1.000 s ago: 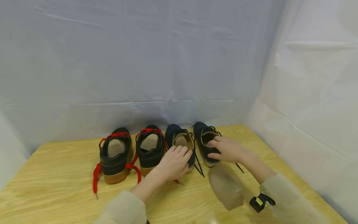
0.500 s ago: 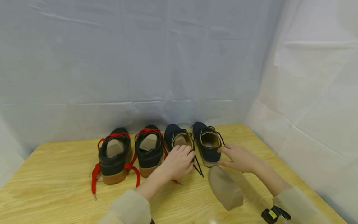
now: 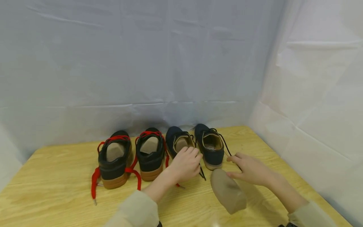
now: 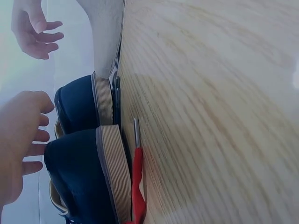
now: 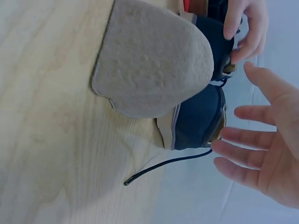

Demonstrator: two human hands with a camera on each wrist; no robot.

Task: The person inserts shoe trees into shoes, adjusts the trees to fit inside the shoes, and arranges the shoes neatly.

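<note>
A: Head view. What is shown on the table (image 3: 56, 176)?

B: Four shoes are set in a row, heels toward the camera. Two at the left carry red laces (image 3: 95, 183); two at the right are navy. The left hand (image 3: 185, 164) is laid over the heel of the inner navy shoe (image 3: 177, 142), fingers curled loosely on its collar, probably so that the shoe is steadied. The right hand (image 3: 250, 170) is held open, fingers spread; nothing is gripped by it. It is placed just beside the outer navy shoe (image 3: 211, 148) and at the near end of an insole (image 3: 228, 190) lying flat on the table, which may be touched by the thumb; contact cannot be confirmed.

A: Left wrist view?

B: The left hand (image 4: 21, 144) is seen at the left edge, fingers bent toward the inner navy shoe (image 4: 79, 182). The ribbed sole is pressed to the table (image 4: 210, 116), with a red lace (image 4: 137, 182) trapped beside it. Whether the collar is actually gripped cannot be told here.

A: Right wrist view?

B: The insole (image 5: 152, 60) is seen lying flat in front of the outer navy shoe (image 5: 198, 116), whose dark lace (image 5: 163, 168) is trailed loose on the table. The right hand (image 5: 264, 149) is shown open and apart from the shoe, nothing held.
</note>
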